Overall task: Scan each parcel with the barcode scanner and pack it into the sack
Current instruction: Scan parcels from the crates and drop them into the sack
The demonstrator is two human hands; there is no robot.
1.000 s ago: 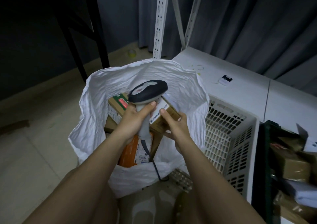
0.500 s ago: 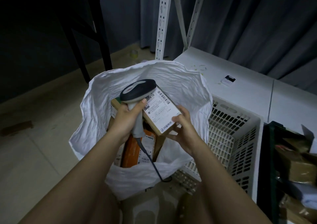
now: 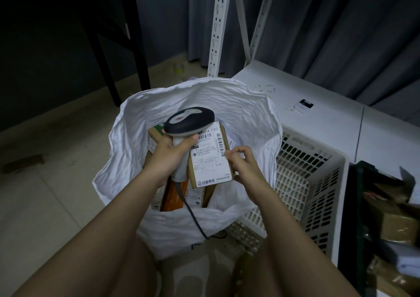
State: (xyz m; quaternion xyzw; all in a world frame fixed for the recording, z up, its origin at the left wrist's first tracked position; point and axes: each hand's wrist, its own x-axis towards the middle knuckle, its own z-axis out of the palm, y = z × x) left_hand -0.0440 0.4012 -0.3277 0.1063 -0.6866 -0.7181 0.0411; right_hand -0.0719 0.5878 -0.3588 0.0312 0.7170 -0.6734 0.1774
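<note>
Frame centre: my left hand [image 3: 169, 154] grasps barcode scanner [image 3: 189, 120] by handle; my right hand [image 3: 243, 164] pinches labelled parcel [image 3: 210, 158] edge, held over open white sack [image 3: 204, 105].

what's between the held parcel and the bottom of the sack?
Head view: under the held parcel lie packed parcels, among them an orange one, inside the sack. The sack's bottom is hidden.

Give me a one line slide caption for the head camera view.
Left hand aims barcode scanner at labelled parcel held by right hand over open white sack.
</note>
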